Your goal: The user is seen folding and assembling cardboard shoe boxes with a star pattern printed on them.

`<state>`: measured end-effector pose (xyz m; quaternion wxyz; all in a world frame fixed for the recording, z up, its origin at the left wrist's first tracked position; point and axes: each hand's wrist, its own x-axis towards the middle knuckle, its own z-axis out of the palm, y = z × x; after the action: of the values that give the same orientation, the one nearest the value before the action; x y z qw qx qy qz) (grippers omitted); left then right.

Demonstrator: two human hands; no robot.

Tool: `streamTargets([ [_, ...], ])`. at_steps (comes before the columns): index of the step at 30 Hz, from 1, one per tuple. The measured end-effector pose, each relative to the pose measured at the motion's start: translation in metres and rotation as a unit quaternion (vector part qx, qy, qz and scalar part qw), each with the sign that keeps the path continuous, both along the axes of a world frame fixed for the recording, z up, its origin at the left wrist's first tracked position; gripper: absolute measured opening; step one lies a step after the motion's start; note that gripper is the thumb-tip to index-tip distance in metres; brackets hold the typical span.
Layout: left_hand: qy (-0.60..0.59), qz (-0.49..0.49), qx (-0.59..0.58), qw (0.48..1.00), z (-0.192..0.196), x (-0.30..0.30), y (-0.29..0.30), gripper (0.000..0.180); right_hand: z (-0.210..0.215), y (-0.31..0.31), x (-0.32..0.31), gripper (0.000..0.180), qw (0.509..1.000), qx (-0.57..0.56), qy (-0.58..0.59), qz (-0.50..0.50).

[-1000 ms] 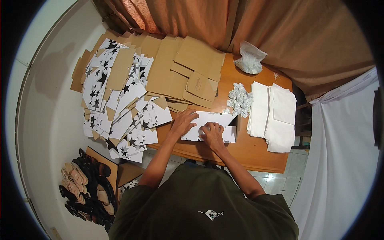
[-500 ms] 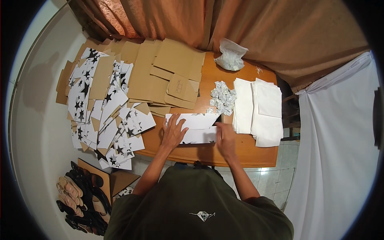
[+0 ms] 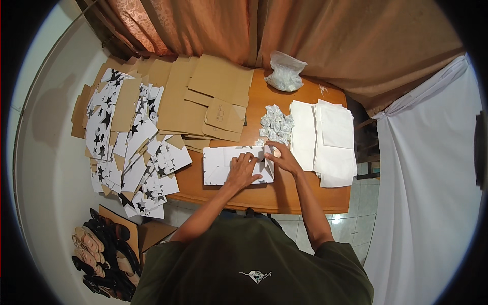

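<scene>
A white cardboard box (image 3: 214, 165) with black stars lies at the near edge of the wooden table, its long side across my front. My left hand (image 3: 243, 172) rests on its top, right of the middle, with the fingers spread. At the box's right end, my right hand (image 3: 284, 158) grips a small upright flap (image 3: 269, 152) between thumb and fingers. Just beyond that end sits a heap of small white and grey packets (image 3: 276, 123). The inside of the box is hidden.
Star-printed cardboard pieces (image 3: 147, 168) are piled at the left, overlapping flat brown cardboard sheets (image 3: 175, 96). Stacks of white sheets (image 3: 334, 142) lie at the right. A clear plastic bag (image 3: 285, 71) stands at the back. Shoes (image 3: 109, 244) sit below the table at left.
My left hand has moved right, from the box's left end onto its top. My right hand has taken hold of the flap at the right end, which now stands up.
</scene>
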<state>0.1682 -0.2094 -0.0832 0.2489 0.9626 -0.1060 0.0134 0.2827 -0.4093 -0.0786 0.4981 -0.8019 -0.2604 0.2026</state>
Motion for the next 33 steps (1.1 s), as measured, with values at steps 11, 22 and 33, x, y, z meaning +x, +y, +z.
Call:
streamTargets([
  [11, 0.08, 0.115, -0.073, 0.987, -0.016, -0.016, -0.023, 0.066, -0.018, 0.015, -0.021, 0.058, 0.976, -0.114, -0.177, -0.059],
  [22, 0.001, 0.114, -0.091, 0.989, -0.033, -0.013, -0.012, 0.048, -0.016, 0.011, -0.041, 0.064, 0.956, -0.102, -0.251, -0.112],
  [33, 0.042, 0.127, -0.08, 0.988, -0.017, 0.0, -0.012, 0.043, -0.038, 0.01, -0.076, 0.061, 0.962, -0.101, -0.194, -0.164],
])
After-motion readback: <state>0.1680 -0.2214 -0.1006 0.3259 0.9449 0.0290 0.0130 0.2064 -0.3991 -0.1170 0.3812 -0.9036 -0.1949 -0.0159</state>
